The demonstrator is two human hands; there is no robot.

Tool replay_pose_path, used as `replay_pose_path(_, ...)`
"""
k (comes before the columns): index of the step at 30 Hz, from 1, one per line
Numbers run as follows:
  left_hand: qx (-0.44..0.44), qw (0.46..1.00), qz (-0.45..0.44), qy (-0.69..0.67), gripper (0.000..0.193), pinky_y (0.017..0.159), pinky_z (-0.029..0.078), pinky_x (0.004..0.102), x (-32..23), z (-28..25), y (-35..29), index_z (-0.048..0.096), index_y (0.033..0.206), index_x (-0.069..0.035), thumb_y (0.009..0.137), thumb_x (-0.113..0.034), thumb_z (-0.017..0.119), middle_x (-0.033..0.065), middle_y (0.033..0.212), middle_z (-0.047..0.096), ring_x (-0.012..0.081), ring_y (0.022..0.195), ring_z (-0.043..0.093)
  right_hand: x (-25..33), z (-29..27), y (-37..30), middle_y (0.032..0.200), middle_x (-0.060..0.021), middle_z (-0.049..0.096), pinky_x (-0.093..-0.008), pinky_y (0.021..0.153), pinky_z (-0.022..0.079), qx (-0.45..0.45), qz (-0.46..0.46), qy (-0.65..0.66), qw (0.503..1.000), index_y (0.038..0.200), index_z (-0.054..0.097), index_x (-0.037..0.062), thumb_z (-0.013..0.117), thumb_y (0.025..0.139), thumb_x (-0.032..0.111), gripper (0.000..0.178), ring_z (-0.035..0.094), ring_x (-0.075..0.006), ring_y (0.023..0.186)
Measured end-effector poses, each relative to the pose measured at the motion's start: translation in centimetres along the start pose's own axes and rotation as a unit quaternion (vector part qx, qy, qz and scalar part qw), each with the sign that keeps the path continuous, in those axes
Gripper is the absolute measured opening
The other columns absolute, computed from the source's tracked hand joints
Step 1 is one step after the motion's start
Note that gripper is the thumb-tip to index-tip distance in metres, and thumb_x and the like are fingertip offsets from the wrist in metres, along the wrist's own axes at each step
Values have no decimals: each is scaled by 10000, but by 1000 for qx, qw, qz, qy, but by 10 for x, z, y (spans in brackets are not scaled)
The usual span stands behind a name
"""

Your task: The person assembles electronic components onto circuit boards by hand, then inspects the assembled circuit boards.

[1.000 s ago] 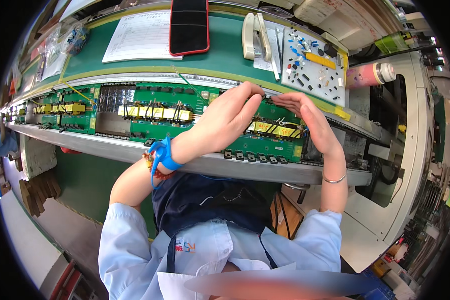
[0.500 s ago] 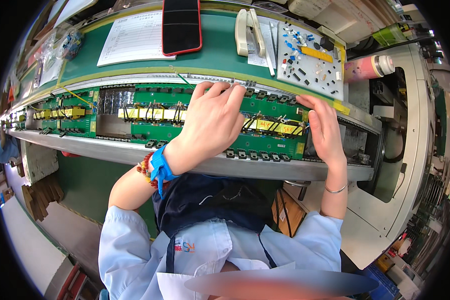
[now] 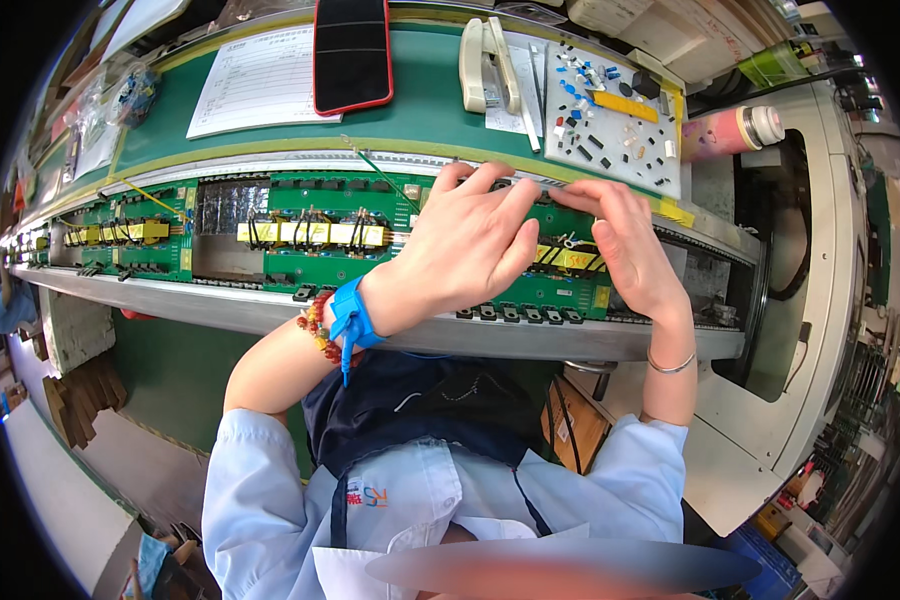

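A green circuit board (image 3: 315, 265) lies in a metal rail, with yellow-wrapped transformers (image 3: 355, 234) along its middle and black components (image 3: 515, 313) along both long edges. Over its right half, my left hand (image 3: 470, 240) has its fingers bent apart, their tips at the far row; its thumb stands away from them. A blue wrist strap (image 3: 350, 312) and bead bracelet circle that wrist. My right hand (image 3: 632, 245) reaches in from the right with long, straight fingers, their tips beside the left hand's at the far edge. Whatever lies under the fingertips is hidden.
Behind the rail lie a paper form (image 3: 250, 85), a red-edged phone (image 3: 353, 55), a cream handset-shaped object (image 3: 485, 65) and a white board with small loose parts (image 3: 610, 130). A pink bottle (image 3: 725, 134) lies right. More boards (image 3: 120, 235) fill the rail leftward.
My left hand has slid right along the far edge, closer to my right hand, uncovering more of the board's middle. My right hand's fingers have come left toward it.
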State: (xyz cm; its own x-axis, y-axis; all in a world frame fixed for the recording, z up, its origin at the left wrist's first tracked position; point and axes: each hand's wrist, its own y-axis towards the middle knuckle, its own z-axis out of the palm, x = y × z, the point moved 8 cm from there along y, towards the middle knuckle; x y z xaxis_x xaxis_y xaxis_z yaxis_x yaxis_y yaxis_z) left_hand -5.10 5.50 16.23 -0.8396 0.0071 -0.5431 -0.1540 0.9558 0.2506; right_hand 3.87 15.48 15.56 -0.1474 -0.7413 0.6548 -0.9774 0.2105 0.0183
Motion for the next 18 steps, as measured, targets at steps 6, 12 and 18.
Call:
replay_pose_path(6,27,999,-18,-1,338,881,332,419,-4,5,2,504,1115,22,842,-171,461,162,940,614,300,1031,509,-4,-2,-1,1171,-77,607,-367,962,269,1,23,-4,1000,1207,470,44,312,973,427,476,443,-257,1150)
replay_pose_path(12,-95,995,9,-28,332,855,369,411,-14,-15,-9,523,1082,8,791,-152,532,154,980,624,300,1000,532,-2,-16,-9,1162,-101,605,-350,971,279,-63,11,32,997,1178,531,38,313,974,369,445,466,-246,1132)
replay_pose_path(18,-75,994,49,70,146,714,378,342,-38,-21,-70,537,789,-71,706,-164,612,63,845,560,207,820,511,23,-45,-48,1026,-122,641,-339,841,413,-191,-14,63,979,1022,617,4,404,950,258,339,572,-251,918)
